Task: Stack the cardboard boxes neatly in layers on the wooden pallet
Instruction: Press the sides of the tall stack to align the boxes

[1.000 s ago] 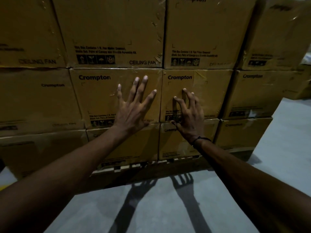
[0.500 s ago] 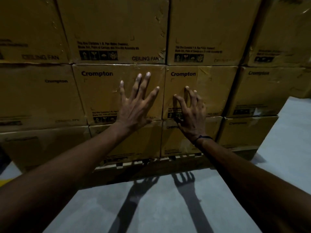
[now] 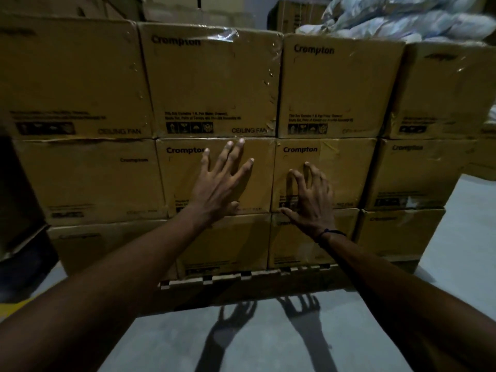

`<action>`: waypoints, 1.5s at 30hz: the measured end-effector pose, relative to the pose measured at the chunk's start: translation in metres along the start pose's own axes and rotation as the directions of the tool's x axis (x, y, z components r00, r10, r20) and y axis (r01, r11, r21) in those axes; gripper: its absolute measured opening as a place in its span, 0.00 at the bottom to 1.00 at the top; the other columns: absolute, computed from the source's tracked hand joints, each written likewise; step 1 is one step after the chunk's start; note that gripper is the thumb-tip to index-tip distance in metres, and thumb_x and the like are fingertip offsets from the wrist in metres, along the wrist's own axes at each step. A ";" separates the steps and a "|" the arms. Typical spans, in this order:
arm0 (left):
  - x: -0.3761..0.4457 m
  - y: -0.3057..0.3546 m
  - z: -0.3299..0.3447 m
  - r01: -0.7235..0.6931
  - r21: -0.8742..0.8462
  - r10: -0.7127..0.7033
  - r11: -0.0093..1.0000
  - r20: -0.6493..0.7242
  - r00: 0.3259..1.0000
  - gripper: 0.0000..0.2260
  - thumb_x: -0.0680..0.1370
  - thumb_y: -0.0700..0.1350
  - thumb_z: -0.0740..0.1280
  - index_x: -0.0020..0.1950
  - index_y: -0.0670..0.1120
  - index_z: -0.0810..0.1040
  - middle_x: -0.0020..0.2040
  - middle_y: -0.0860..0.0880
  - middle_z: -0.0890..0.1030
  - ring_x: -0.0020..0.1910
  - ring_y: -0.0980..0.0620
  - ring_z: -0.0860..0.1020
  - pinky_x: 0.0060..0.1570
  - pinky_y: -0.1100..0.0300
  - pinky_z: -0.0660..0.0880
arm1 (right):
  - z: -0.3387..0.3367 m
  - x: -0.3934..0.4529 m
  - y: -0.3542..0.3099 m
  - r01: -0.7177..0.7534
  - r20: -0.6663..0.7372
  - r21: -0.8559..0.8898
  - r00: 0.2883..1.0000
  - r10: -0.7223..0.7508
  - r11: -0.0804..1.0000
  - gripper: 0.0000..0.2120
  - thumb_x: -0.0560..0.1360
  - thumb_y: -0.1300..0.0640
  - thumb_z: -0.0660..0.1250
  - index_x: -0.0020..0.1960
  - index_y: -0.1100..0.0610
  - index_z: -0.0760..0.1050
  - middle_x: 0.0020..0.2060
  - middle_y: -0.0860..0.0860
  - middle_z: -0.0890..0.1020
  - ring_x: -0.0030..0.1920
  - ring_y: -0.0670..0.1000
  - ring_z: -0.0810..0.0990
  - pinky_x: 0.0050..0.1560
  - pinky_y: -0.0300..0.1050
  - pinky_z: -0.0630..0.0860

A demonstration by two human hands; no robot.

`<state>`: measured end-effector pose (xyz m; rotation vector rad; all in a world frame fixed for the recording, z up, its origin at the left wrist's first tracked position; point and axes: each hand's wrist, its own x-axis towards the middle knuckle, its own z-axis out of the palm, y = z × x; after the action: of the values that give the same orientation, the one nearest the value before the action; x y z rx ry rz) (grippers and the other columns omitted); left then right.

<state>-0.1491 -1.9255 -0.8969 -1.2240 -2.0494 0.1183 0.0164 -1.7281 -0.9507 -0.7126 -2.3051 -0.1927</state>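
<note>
Nothing is held in either grip: both hands are laid flat against the front of the box stack. At the left hand [image 3: 218, 189], the fingers [image 3: 236, 154] are spread wide and straight, and they are pressed on the middle-row box on the left [image 3: 185, 178], just under the word "Crompton". At the right hand [image 3: 310, 202], the fingers [image 3: 298, 181] are a little bent, with the tips set on the middle-row box on the right [image 3: 346, 173], and the thumb is stretched out low toward the seam below it. A thin dark band [image 3: 331, 233] is worn on the right wrist. The two boxes are set side by side and touching, with the line between them seen between the two hands. The brown cardboard boxes are stacked in three rows, one on top of the other. Above the hands, a top-row box [image 3: 212, 84] with shiny clear tape across its top edge is seen, and "CEILING FAN" is printed low on it. Below the hands, a bottom-row box [image 3: 239, 245] is set on the wooden pallet [image 3: 241, 277], whose pale front edge can be seen at the foot of the stack, near the person. The pallet is placed on a grey floor [image 3: 268, 345], where two dark hand shadows are cast. Far off at the top right, a heap of pale wrapped bundles [image 3: 402, 17] is seen behind the stack.
</note>
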 end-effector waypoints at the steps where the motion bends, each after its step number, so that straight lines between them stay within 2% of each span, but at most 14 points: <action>1: 0.000 -0.006 -0.004 0.020 0.009 -0.020 1.000 -0.004 1.000 0.56 0.69 0.69 0.74 0.84 0.55 0.42 0.81 0.42 0.30 0.82 0.39 0.37 0.76 0.29 0.48 | -0.009 0.006 -0.001 0.006 -0.021 0.001 1.000 -0.006 1.000 0.50 0.64 0.38 0.80 0.78 0.48 0.59 0.79 0.59 0.56 0.76 0.66 0.61 0.67 0.67 0.70; 3: 0.003 -0.021 -0.014 0.055 0.023 -0.055 0.998 -0.023 0.998 0.55 0.70 0.69 0.72 0.84 0.55 0.42 0.81 0.42 0.30 0.82 0.39 0.37 0.76 0.30 0.48 | -0.028 0.025 -0.006 0.024 -0.055 0.012 0.998 -0.024 1.000 0.51 0.65 0.38 0.79 0.80 0.49 0.57 0.81 0.58 0.54 0.77 0.65 0.59 0.68 0.67 0.69; 5: 0.010 -0.031 -0.024 0.057 0.015 -0.056 0.998 -0.031 0.998 0.53 0.71 0.69 0.71 0.84 0.54 0.42 0.81 0.42 0.29 0.82 0.39 0.36 0.77 0.30 0.48 | -0.047 0.045 -0.012 0.019 -0.040 0.043 0.999 -0.017 0.999 0.56 0.66 0.42 0.80 0.83 0.48 0.50 0.83 0.56 0.45 0.80 0.64 0.53 0.70 0.70 0.66; 8: 0.023 -0.037 -0.035 0.024 -0.004 -0.025 1.000 -0.040 0.999 0.50 0.74 0.69 0.68 0.84 0.53 0.40 0.80 0.43 0.27 0.81 0.40 0.34 0.77 0.32 0.45 | -0.061 0.060 -0.022 -0.031 0.094 0.029 0.995 0.028 0.999 0.61 0.69 0.51 0.80 0.83 0.47 0.36 0.81 0.53 0.31 0.81 0.63 0.38 0.75 0.74 0.55; 10: 0.031 -0.037 -0.040 -0.007 -0.023 0.006 1.000 -0.038 0.999 0.50 0.75 0.69 0.66 0.84 0.53 0.37 0.80 0.44 0.26 0.81 0.41 0.32 0.77 0.33 0.42 | -0.063 0.062 -0.029 -0.030 0.191 0.020 0.981 0.025 0.999 0.62 0.70 0.54 0.79 0.82 0.49 0.32 0.79 0.53 0.26 0.80 0.64 0.33 0.75 0.76 0.51; 12: 0.036 -0.036 -0.040 -0.056 -0.049 0.057 0.997 0.020 0.998 0.51 0.76 0.68 0.66 0.83 0.53 0.34 0.79 0.45 0.24 0.79 0.42 0.29 0.77 0.33 0.40 | -0.062 0.062 -0.032 -0.035 0.252 0.047 0.967 0.022 0.998 0.64 0.70 0.51 0.79 0.82 0.50 0.30 0.76 0.53 0.23 0.79 0.65 0.30 0.74 0.78 0.48; 16: 0.036 -0.036 -0.027 -0.094 -0.088 0.101 0.992 0.083 0.991 0.53 0.75 0.66 0.68 0.81 0.52 0.30 0.78 0.48 0.23 0.78 0.42 0.27 0.77 0.33 0.37 | -0.056 0.064 -0.037 -0.060 0.266 0.024 0.963 0.051 0.998 0.69 0.68 0.49 0.82 0.80 0.50 0.26 0.73 0.53 0.18 0.78 0.67 0.28 0.72 0.81 0.47; 19: 0.034 -0.036 -0.019 -0.092 -0.123 0.104 0.988 0.093 0.990 0.56 0.74 0.66 0.69 0.81 0.52 0.28 0.78 0.49 0.22 0.77 0.42 0.25 0.76 0.33 0.35 | -0.057 0.066 -0.045 -0.076 0.308 0.013 0.949 0.068 0.997 0.74 0.62 0.44 0.84 0.80 0.51 0.26 0.73 0.54 0.19 0.78 0.67 0.28 0.72 0.78 0.46; 21: 0.035 -0.035 -0.015 -0.100 -0.125 0.110 0.987 0.078 0.991 0.57 0.73 0.67 0.69 0.80 0.51 0.27 0.77 0.49 0.22 0.77 0.42 0.24 0.76 0.32 0.35 | -0.059 0.067 -0.045 -0.088 0.324 0.012 0.943 0.080 0.996 0.73 0.62 0.44 0.84 0.81 0.50 0.27 0.75 0.53 0.20 0.78 0.66 0.28 0.72 0.78 0.47; 25: 0.038 -0.035 -0.008 -0.102 -0.130 0.111 0.986 0.069 0.991 0.59 0.70 0.68 0.70 0.81 0.51 0.28 0.77 0.48 0.22 0.77 0.41 0.25 0.75 0.30 0.37 | -0.068 0.069 -0.041 -0.081 0.380 -0.020 0.921 0.083 0.997 0.66 0.69 0.50 0.81 0.81 0.47 0.28 0.74 0.52 0.20 0.78 0.65 0.28 0.73 0.79 0.48; 29: 0.036 -0.032 -0.012 -0.097 -0.115 0.105 0.989 0.066 0.992 0.59 0.70 0.69 0.69 0.82 0.50 0.31 0.79 0.46 0.24 0.78 0.40 0.27 0.75 0.29 0.41 | -0.082 0.073 -0.043 -0.066 0.443 -0.096 0.891 0.102 0.993 0.54 0.79 0.56 0.71 0.81 0.46 0.28 0.76 0.52 0.21 0.80 0.63 0.32 0.73 0.80 0.49; 35: 0.036 -0.034 -0.030 -0.103 -0.054 0.106 0.993 0.070 0.992 0.53 0.75 0.66 0.68 0.83 0.49 0.35 0.82 0.44 0.30 0.81 0.39 0.35 0.75 0.27 0.44 | -0.123 0.073 -0.042 -0.017 0.476 -0.265 0.867 0.146 0.964 0.63 0.70 0.57 0.80 0.82 0.44 0.33 0.81 0.51 0.31 0.82 0.63 0.40 0.73 0.78 0.52; 41: 0.033 -0.044 -0.043 -0.136 -0.010 0.136 0.991 0.101 0.986 0.50 0.76 0.64 0.68 0.84 0.49 0.38 0.83 0.45 0.34 0.82 0.40 0.39 0.76 0.28 0.45 | -0.148 0.074 -0.029 -0.146 0.412 -0.252 0.878 0.243 0.957 0.64 0.69 0.56 0.81 0.82 0.46 0.32 0.81 0.51 0.31 0.82 0.64 0.42 0.73 0.76 0.56; 45: 0.034 -0.034 -0.052 -0.106 -0.042 0.109 0.994 0.091 0.990 0.45 0.78 0.62 0.66 0.84 0.49 0.43 0.84 0.44 0.38 0.83 0.39 0.43 0.77 0.31 0.46 | -0.152 0.070 -0.004 -0.190 0.390 -0.251 0.878 0.279 0.949 0.63 0.70 0.56 0.80 0.82 0.46 0.32 0.80 0.52 0.30 0.82 0.64 0.42 0.74 0.75 0.58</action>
<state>-0.1512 -1.9312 -0.8263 -1.3755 -2.0732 0.1928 0.0614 -1.7507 -0.7909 -1.2391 -2.5972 -0.1781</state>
